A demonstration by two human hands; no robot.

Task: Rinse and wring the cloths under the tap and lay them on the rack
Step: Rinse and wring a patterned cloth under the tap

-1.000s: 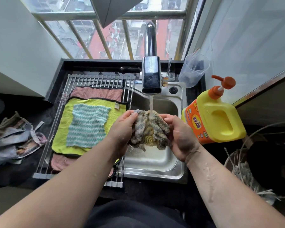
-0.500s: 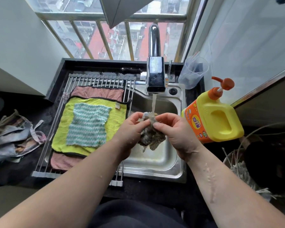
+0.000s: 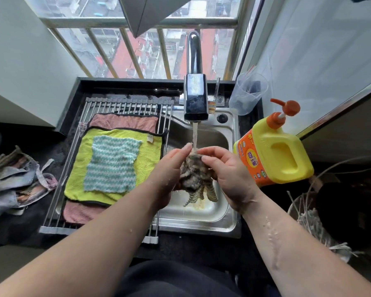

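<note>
I hold the bunched grey cloth (image 3: 194,175) at frame centre under the tap (image 3: 196,99), above the sink (image 3: 201,226). My left hand (image 3: 169,168) and right hand (image 3: 227,174) both curl round it. I judge this the rinsing step; next comes a firm wring, then spreading it on the rack (image 3: 124,105) at left.

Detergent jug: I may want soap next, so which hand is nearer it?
Right. The right hand is just beside the detergent jug; the left hand is farther, across the cloth, by the rack.
</note>
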